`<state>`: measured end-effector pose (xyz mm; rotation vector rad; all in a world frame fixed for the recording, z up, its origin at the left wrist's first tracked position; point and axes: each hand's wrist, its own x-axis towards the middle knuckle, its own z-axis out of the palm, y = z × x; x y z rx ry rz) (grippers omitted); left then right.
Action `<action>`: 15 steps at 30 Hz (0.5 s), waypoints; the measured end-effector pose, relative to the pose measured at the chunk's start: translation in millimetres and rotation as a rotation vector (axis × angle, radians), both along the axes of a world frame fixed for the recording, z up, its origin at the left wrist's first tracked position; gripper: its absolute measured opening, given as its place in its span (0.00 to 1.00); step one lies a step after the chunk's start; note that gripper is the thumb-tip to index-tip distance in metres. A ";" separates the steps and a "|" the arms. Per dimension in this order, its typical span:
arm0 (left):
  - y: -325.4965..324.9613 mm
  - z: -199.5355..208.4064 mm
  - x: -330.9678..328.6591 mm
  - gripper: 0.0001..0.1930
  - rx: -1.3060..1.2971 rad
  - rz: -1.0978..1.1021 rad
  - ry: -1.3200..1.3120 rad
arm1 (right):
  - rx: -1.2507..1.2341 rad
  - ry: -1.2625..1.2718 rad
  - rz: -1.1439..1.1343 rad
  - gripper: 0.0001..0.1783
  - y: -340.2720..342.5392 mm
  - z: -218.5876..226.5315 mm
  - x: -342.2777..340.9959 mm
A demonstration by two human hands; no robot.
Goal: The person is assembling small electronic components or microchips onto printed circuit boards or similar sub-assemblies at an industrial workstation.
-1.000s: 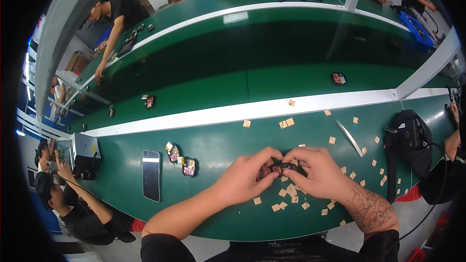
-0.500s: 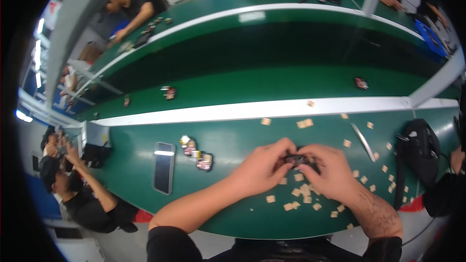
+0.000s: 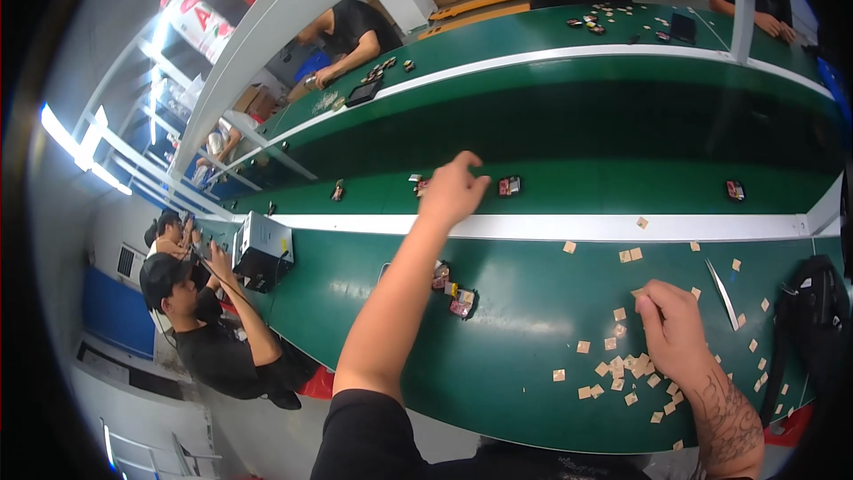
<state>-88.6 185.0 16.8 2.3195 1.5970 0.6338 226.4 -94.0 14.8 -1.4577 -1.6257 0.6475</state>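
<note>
My left hand [image 3: 453,188] reaches over the white rail onto the green belt, fingers apart, with nothing visible in them. Just right of it lies a small black-and-red electronic module [image 3: 509,185]. Another module [image 3: 418,183] is partly hidden behind the hand. Above the near table, my right hand [image 3: 673,324] is closed in a pinch on a small tan square piece [image 3: 637,293]. Below and left of that hand, several similar tan squares [image 3: 613,372] lie scattered. My left forearm mostly covers a phone; beside the forearm sit a few more modules [image 3: 462,303].
Metal tweezers [image 3: 722,295] and a black bag [image 3: 807,302] lie to the right. A white rail [image 3: 569,227] separates table from belt, which carries other modules [image 3: 734,190]. A grey box-shaped device [image 3: 263,251] stands left, near a seated co-worker [image 3: 209,320]. Others work across the belt.
My hands were together around a small dark module. They have separated: the left went forward to the belt, where an added module lies; the right now pinches a tan square. The view has shifted.
</note>
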 end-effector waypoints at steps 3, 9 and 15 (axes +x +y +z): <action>15.1 -1.2 -37.7 0.29 0.153 0.187 0.228 | -0.064 -0.020 0.036 0.08 -1.4 8.4 0.1; 25.0 -27.3 -83.8 0.41 0.081 0.291 0.186 | -0.083 0.064 0.061 0.03 1.1 5.0 -3.1; -5.5 -17.0 -38.9 0.40 0.058 0.068 -0.061 | -0.035 0.039 0.045 0.06 -4.2 5.5 4.0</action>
